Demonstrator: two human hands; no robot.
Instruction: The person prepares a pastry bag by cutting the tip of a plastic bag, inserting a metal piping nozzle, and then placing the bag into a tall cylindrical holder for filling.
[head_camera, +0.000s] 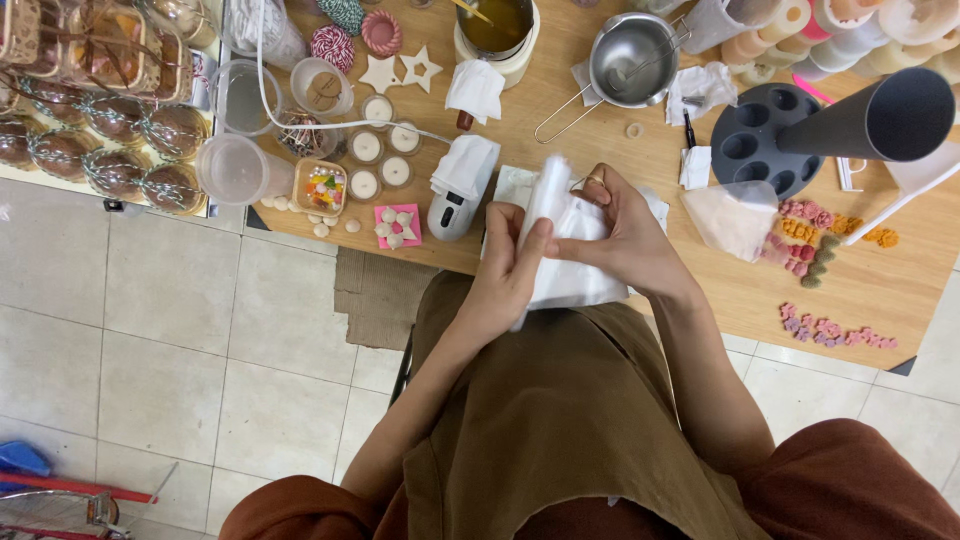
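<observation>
Hands met over a crumpled white plastic bag (572, 262) at the near edge of the wooden table (880, 290), just above the person's brown apron. The left hand (510, 275) had its fingers curled around the bag's left fold, thumb pressed flat on top; the right hand (625, 235) pinched the upper rim, fingers closed on the plastic. What the bag held could not be told.

At eleven o'clock from the hands stood small round white candles in tins (380, 160), poured and set. At two o'clock sat a dark round mould tray with empty cavities (765, 150), and at three o'clock lay rows of small pink and orange wax flowers (810, 235), already turned out. A steel pouring pitcher (632, 60) rested at twelve o'clock. Judging from this, casting looked largely done, while the bag's handling seemed midway.
</observation>
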